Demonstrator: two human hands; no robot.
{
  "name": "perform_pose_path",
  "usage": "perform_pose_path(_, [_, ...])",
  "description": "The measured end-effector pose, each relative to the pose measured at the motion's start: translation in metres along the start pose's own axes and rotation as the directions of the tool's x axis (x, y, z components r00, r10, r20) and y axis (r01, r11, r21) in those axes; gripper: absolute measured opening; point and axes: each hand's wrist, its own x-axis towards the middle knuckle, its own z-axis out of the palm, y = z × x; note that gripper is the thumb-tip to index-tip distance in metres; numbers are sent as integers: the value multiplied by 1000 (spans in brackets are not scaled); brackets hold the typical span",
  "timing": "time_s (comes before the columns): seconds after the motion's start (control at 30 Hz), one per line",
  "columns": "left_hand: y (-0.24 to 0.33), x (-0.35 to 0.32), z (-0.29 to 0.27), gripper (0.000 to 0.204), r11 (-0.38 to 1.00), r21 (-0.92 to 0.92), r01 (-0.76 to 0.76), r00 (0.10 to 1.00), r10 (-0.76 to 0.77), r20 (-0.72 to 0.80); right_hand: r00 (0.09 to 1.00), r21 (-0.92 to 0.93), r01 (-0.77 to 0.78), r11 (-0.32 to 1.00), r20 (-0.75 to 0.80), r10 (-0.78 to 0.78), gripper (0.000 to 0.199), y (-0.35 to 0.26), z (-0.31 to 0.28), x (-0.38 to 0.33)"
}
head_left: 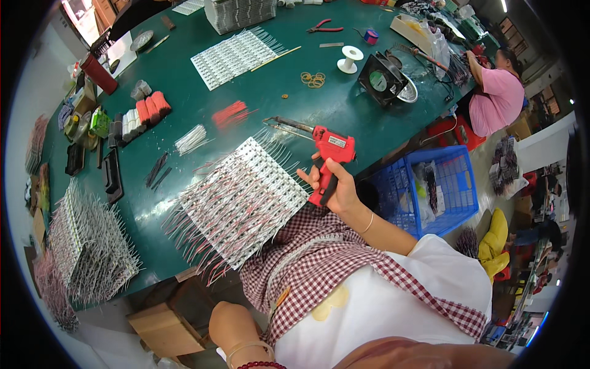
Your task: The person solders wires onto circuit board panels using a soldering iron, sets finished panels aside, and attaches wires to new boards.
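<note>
My right hand (340,187) is closed round the black handle of a red soldering gun (334,145). Its metal tip points left, over the far corner of a white panel of small circuit boards (246,195). Many thin red and white wires stick out from the panel, which lies at the table's near edge by my checked apron (307,264). Low in the picture, my left hand (230,320) is below the table edge, apart from the panel, and its fingers are hidden. Bundles of white wires (192,140), red wires (232,114) and black wires (158,170) lie beyond the panel.
Wired panels (92,240) stand at the left of the green table (289,74). Farther back are a bare panel (236,56), red-handled pliers (324,26), a white spool (350,59) and a black fan (382,78). A blue crate (445,184) sits at right; a person in pink (498,98) works beyond.
</note>
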Motion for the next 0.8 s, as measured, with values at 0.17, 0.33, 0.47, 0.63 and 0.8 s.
perform_pose_path(0.17, [2, 10, 0, 44, 999, -29, 26, 999, -27, -21, 1000, 11, 21, 1000, -13, -20, 27, -2, 4, -2])
perform_pose_path(0.33, [-1, 12, 2, 40, 999, -22, 45, 998, -46, -34, 1000, 6, 23, 1000, -20, -23, 26, -4, 3, -1])
perform_pose_path(0.47, [-15, 7, 2, 37, 997, -40, 67, 996, -69, -53, 999, -29, 38, 999, -31, -39, 27, -6, 4, 0])
perform_pose_path(0.63, [-36, 16, 10, 35, 995, -66, 71, 995, -75, -60, 999, -53, 3, 999, -35, -5, 32, -3, 11, 3])
perform_pose_path(0.8, [-83, -25, 7, 61, 899, 396, -184, 977, 122, 176, 999, -11, 10, 1000, -53, -10, 32, -9, 11, 3])
